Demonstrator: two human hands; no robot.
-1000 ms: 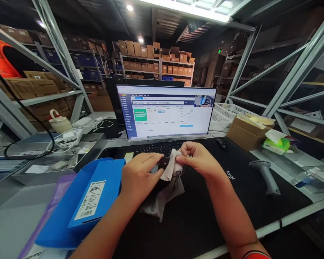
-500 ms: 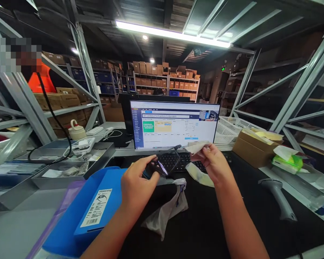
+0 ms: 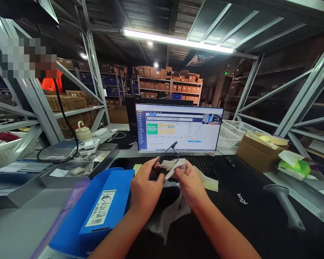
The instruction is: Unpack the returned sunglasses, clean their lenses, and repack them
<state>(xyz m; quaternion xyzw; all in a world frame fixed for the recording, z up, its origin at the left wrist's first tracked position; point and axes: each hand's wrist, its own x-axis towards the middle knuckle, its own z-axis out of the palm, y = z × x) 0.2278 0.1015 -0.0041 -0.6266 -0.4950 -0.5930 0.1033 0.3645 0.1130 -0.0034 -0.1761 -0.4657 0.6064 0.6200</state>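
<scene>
My left hand (image 3: 145,187) is closed around a pair of dark glasses (image 3: 166,154), holding them above the black desk mat (image 3: 245,205) in front of the keyboard (image 3: 202,165). One temple arm sticks up toward the monitor (image 3: 179,127). My right hand (image 3: 187,180) pinches a small white cloth (image 3: 172,164) and presses it against the glasses. A grey soft pouch (image 3: 167,212) lies crumpled on the mat under both hands. A pale sheet (image 3: 209,183) lies just right of my right hand.
A blue box with a white label (image 3: 102,212) sits at my left. Grey trays (image 3: 78,165) hold papers and cables. At the right are a grey barcode scanner (image 3: 284,205), a cardboard box (image 3: 255,154), green tissues (image 3: 293,165), a mouse (image 3: 230,162). An orange-clad person stands far left behind shelving.
My right hand, lifted apart with the cloth half a second ago, has come back against the glasses in my left hand. The camera has tilted upward slightly.
</scene>
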